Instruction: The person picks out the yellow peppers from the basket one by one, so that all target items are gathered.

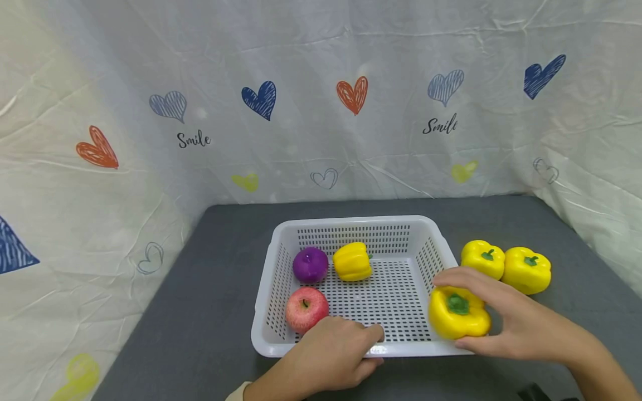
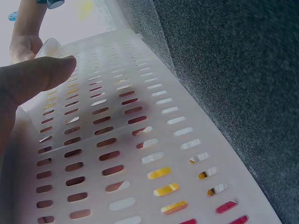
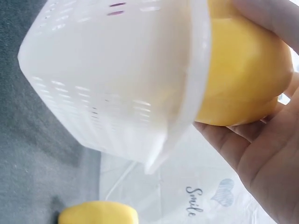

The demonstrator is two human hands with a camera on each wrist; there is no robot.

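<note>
Our right hand point(image 1: 521, 323) grips a yellow pepper point(image 1: 453, 322) at the right end of the basket point(image 1: 411, 350) — our left hand point(image 1: 338, 352) pinches its near side.

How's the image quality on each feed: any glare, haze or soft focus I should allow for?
Head: fairly even light, held yellow pepper and basket rim clear; left wrist: backdrop washed out at top left, basket slots mostly distinct; right wrist: the basket's pale wall looks hazy and overexposed, with the held pepper's surface soft.
</note>
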